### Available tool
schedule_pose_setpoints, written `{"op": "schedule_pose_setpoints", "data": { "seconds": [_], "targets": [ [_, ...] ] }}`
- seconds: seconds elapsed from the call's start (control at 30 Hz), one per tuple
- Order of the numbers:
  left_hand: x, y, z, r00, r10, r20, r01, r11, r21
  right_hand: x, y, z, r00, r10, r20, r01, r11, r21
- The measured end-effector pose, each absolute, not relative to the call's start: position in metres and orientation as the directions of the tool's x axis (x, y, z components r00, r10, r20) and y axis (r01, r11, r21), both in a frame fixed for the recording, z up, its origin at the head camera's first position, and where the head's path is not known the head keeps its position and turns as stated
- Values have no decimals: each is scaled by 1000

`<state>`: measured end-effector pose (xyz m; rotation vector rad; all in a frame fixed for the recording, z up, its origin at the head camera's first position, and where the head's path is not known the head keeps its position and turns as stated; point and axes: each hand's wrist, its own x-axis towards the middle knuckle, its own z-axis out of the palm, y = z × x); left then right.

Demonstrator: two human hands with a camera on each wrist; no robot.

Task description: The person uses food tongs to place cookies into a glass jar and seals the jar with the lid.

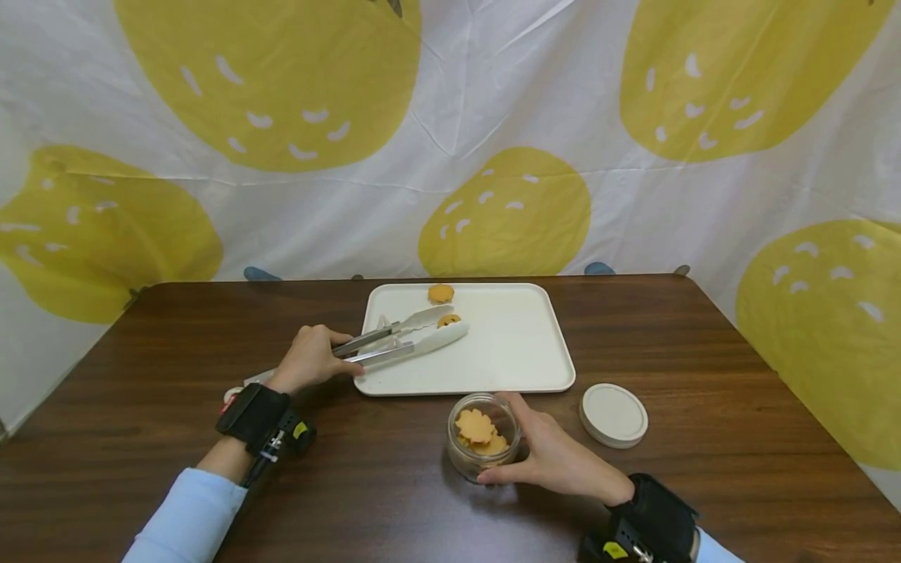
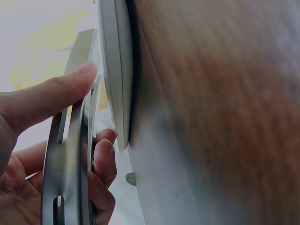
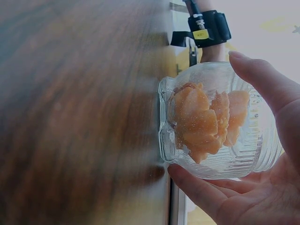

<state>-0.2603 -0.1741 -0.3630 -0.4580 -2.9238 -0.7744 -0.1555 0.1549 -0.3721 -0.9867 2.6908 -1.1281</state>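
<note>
My left hand (image 1: 314,360) holds a pair of metal tongs (image 1: 380,356) with pale, broad tips, thumb on one arm and fingers on the other in the left wrist view. The tong tips are spread over the white tray (image 1: 521,344), with a round cookie (image 1: 448,320) between them. Just behind lies another golden cookie (image 1: 440,294) on the tray. Around a clear glass jar (image 3: 253,154) curls my right hand (image 1: 556,453), thumb on one side and fingers on the other. The open-topped jar stands upright on the table, with several scalloped cookies (image 3: 197,117) inside.
A round white lid (image 1: 614,414) lies to the right of the jar on the dark wooden table (image 1: 352,485). Behind the table hangs a white cloth (image 1: 464,94) with yellow fruit shapes. A small red and white item (image 1: 231,396) shows partly behind my left wrist.
</note>
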Motion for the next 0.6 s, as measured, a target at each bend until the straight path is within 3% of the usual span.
{"op": "schedule_pose_setpoints", "data": {
  "seconds": [0.6],
  "targets": [
    [-249, -189, -355, -938, 300, 177, 348, 794, 499, -156, 155, -372, -801, -575, 167, -520, 529, -670]
  ]
}}
